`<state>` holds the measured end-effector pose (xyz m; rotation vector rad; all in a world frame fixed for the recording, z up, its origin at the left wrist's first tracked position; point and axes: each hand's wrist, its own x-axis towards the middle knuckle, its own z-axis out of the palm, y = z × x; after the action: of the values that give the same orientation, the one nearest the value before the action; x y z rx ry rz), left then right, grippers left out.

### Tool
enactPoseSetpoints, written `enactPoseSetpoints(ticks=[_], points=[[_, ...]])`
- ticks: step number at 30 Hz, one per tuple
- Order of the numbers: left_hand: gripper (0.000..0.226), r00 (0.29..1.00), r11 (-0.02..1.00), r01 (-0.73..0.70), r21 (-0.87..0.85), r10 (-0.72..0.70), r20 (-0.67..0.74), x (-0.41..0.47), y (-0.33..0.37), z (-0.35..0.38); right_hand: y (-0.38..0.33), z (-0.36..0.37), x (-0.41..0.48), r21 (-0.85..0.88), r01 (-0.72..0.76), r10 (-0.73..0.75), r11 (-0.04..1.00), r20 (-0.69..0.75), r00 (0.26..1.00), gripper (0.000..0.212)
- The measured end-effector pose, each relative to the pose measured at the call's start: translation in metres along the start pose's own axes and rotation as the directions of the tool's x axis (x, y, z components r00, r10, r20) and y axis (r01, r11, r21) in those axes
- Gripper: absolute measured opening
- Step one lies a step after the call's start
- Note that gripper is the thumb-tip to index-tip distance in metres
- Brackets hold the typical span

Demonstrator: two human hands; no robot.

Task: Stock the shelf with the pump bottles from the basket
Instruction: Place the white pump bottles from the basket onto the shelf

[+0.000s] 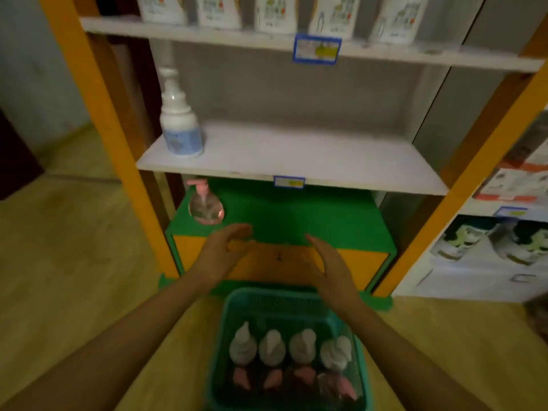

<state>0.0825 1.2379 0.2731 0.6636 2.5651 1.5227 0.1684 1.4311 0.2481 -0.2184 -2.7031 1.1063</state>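
A green basket [363, 363] sits on the floor before the shelf unit. It holds a row of white pump bottles [272, 347] and, nearer me, a row of pink-pump bottles [273, 379]. On the white middle shelf [296, 161] one white pump bottle with a blue label [180, 126] stands at the far left. A clear round bottle with a pink pump [205, 204] stands on the green bottom shelf [296, 215] at its left. My left hand [221, 256] and my right hand [329, 268] hover open and empty above the basket's far rim, palms facing each other.
The shelf unit has orange uprights [98, 120]. White printed bottles [275, 13] line the top shelf, with a blue price tag [316, 49] on its edge. Boxed goods [486, 244] fill the neighbouring shelves at right. The floor [74, 247] is light wood.
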Motion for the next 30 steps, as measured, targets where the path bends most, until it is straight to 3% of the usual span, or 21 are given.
enactPoseSetpoints(ticks=[5, 10, 16, 22, 27, 30], points=[[0.043, 0.984, 0.988, 0.144, 0.061, -0.149, 0.097, -0.021, -0.093, 0.034, 0.054, 0.075, -0.021, 0.017, -0.103, 0.1, 0.995, 0.11, 0.989, 0.043], [0.061, 0.921, 0.954, 0.277, 0.119, -0.298, 0.251, -0.036, -0.164, 0.073, 0.096, 0.133, -0.03, -0.048, -0.203, 0.208, 0.978, 0.229, 0.951, 0.039], [0.083, 0.804, 0.908, 0.362, 0.213, -0.419, 0.421, -0.058, -0.229, 0.111, 0.132, 0.174, -0.036, -0.136, -0.309, 0.337, 0.941, 0.431, 0.837, 0.062], [0.058, 0.884, 0.925, 0.378, 0.027, -0.37, 0.286, -0.072, -0.25, 0.138, 0.145, 0.2, -0.04, -0.296, -0.264, 0.369, 0.918, 0.396, 0.841, 0.034], [0.048, 0.917, 0.93, 0.365, -0.046, -0.35, 0.194, -0.068, -0.245, 0.132, 0.145, 0.198, -0.039, -0.1, -0.3, 0.315, 0.949, 0.244, 0.917, 0.03], [0.039, 0.943, 0.944, 0.315, -0.102, -0.3, 0.141, -0.06, -0.222, 0.112, 0.133, 0.179, -0.029, 0.026, -0.278, 0.268, 0.96, 0.185, 0.945, 0.041]])
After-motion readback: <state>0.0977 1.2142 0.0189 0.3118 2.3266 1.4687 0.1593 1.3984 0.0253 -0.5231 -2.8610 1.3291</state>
